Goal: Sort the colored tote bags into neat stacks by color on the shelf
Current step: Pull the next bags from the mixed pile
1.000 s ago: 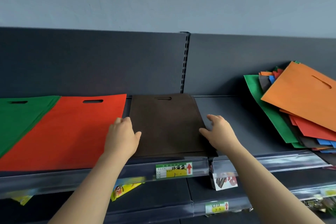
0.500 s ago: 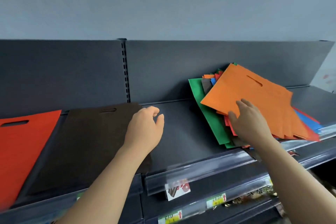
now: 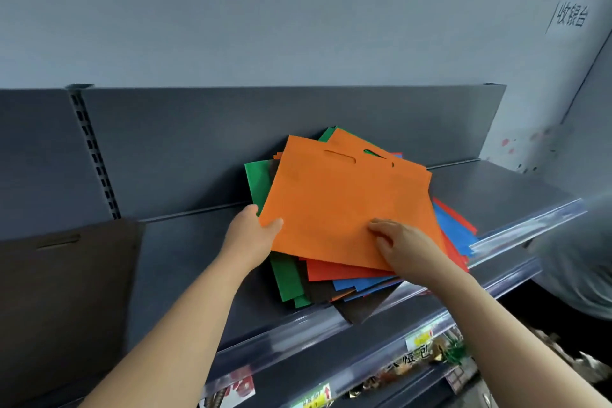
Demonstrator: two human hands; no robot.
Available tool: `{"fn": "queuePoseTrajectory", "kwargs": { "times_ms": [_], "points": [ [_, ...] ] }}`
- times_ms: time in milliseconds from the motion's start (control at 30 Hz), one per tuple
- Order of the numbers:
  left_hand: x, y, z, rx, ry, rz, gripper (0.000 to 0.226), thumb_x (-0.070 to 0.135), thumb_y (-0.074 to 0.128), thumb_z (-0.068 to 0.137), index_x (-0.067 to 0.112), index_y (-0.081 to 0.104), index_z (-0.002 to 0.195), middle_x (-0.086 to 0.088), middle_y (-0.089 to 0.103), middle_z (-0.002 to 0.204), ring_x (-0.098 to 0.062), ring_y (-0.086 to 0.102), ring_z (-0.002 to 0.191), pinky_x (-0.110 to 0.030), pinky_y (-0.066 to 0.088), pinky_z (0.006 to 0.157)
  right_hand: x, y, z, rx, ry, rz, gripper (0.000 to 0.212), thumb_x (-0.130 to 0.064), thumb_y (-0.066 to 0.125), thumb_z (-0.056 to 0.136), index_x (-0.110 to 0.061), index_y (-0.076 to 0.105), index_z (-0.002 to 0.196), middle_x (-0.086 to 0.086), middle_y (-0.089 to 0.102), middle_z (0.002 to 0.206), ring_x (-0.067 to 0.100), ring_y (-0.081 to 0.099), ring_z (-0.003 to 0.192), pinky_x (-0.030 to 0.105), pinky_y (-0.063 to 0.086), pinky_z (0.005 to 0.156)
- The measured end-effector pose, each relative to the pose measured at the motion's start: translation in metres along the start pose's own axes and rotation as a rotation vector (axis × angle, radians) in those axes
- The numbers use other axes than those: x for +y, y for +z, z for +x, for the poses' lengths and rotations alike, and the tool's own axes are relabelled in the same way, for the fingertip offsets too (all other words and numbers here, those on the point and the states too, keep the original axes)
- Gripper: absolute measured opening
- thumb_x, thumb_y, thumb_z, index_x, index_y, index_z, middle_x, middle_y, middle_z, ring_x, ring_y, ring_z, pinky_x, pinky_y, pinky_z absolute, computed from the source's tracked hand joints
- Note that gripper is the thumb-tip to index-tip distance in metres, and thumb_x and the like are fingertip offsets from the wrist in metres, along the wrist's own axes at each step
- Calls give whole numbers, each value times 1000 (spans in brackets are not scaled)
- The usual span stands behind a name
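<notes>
Now: left thumb [image 3: 273, 224] lies flat on top of the orange bag [image 3: 341, 205] at its near-left corner, other fingers hidden beneath. The left hand [image 3: 250, 235] pinches that corner. Likewise the right fingers [image 3: 381, 227] are bent, tips on the bag's near edge, thumb out of sight. The right hand [image 3: 409, 247] holds that edge.

Under the orange bag: mixed pile [image 3: 318, 270] of green, red, blue and brown bags, fanned askew on the shelf [image 3: 496, 189].
Just behind it: second orange bag [image 3: 351, 142].
Well left of it: brown stack [image 3: 66, 275], lying flat.
</notes>
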State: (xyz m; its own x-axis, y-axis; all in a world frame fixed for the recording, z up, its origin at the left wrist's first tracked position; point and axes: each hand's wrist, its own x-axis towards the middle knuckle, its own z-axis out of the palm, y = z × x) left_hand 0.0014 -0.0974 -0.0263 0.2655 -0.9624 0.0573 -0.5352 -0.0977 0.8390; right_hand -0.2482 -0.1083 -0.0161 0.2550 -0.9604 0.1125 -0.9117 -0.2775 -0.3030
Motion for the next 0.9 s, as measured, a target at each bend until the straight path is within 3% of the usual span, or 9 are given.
{"fn": "queuePoseTrajectory", "kwargs": {
  "times_ms": [67, 167, 300, 333, 400, 500, 733, 800, 900],
  "points": [
    [1, 6, 0, 62, -11, -68, 17, 23, 61, 88, 13, 61, 102, -2, 66, 97, -15, 60, 79, -28, 46, 60, 5, -2, 2, 16, -24, 71, 37, -15, 41, 96, -19, 56, 130, -5, 51, 139, 16, 45, 128, 22, 30, 104],
    [3, 10, -5, 155, -13, -110, 6, 17, 57, 89, 13, 58, 94, -1, 62, 88, -14, 56, 72, -28, 42, 54, 20, -9, 9, 130, 100, 105, 32, -16, 41, 97, -11, 59, 122, 7, 59, 127, 28, 52, 116, 32, 38, 94],
    [8, 14, -9, 190, -4, -149, 7, 16, 50, 92, 13, 53, 97, -2, 58, 86, -14, 50, 64, -26, 37, 50, 36, -9, 17, 82, 197, 55, 23, -20, 40, 93, -13, 53, 76, 7, 57, 78, 33, 55, 83, 34, 39, 62],
    [9, 16, -9, 194, 0, -152, 8, 17, 48, 93, 13, 52, 99, -2, 58, 86, -14, 50, 64, -26, 37, 50, 36, -7, 16, 70, 166, 43, 22, -20, 40, 93, -12, 55, 78, 7, 60, 82, 32, 55, 85, 35, 40, 64],
    [9, 17, -9, 209, -5, -151, 10, 18, 47, 95, 15, 51, 104, -1, 58, 89, -13, 52, 67, -26, 37, 51, 36, -4, 15, 56, 65, 22, 24, -18, 42, 94, -10, 64, 100, 8, 65, 106, 30, 55, 98, 37, 42, 88],
    [4, 14, -6, 255, -2, -92, 16, 20, 46, 95, 16, 49, 111, -3, 57, 100, -15, 54, 76, -26, 37, 53, 33, -6, 10, 20, -52, 55, 36, -16, 42, 95, -13, 56, 128, -1, 53, 136, 18, 49, 123, 33, 15, 116],
    [-3, 10, -4, 220, -68, -13, 36, 26, 58, 90, 12, 48, 122, -1, 55, 103, -12, 53, 78, -28, 40, 58, 38, -11, 5, -4, -144, 165, 37, -14, 50, 92, -20, 57, 128, -10, 49, 139, 12, 47, 124, 35, 27, 114],
    [-2, 11, -2, 191, -85, 19, 43, 31, 60, 89, 12, 46, 125, -3, 54, 112, -15, 53, 82, -29, 42, 61, 40, -12, 6, 8, -91, 178, 36, -18, 53, 91, -21, 57, 127, -8, 46, 141, 16, 46, 125, 33, 34, 109],
    [4, 12, 3, 92, -120, -23, 38, 29, 56, 92, 11, 45, 124, 2, 54, 96, -10, 50, 74, -28, 40, 58, 42, -13, 8, 47, 62, 119, 43, -32, 56, 90, -16, 52, 129, 4, 50, 136, 22, 49, 117, 34, 39, 99]
  ]
}}
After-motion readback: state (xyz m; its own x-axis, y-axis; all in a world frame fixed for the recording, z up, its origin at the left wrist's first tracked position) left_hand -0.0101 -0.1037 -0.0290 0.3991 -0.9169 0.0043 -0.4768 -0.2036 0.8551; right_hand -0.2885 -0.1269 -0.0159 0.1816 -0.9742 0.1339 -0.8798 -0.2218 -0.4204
